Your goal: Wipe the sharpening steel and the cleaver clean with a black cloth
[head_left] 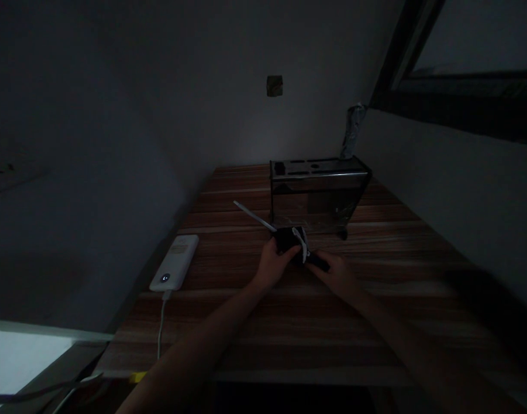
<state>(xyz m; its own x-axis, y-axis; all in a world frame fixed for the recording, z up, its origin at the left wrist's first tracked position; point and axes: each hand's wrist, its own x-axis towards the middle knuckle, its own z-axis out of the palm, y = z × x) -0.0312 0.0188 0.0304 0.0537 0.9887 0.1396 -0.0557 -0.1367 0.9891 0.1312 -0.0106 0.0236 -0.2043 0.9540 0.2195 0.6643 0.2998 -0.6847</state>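
In the dim head view, my left hand (pixel 275 261) is closed around a black boxy object (pixel 289 237) a little above or on the table; its fingers are partly hidden. A crumpled white strip (pixel 302 244) lies across the object's right side. From its upper left a thin pale stick-like piece (pixel 252 215) points away, and I cannot tell whether it is attached. My right hand (pixel 335 273) grips a dark handle-like part (pixel 318 261) at the object's right end. The exact kind of the object is too dark to tell.
Behind my hands stands a clear-sided rack-like box (pixel 319 198) with a dark frame, and a crumpled silvery roll (pixel 353 131) rises behind it. A white power bank (pixel 176 263) with a cable (pixel 162 328) lies left on the wood-grain table (pixel 229 276). Walls close in both sides.
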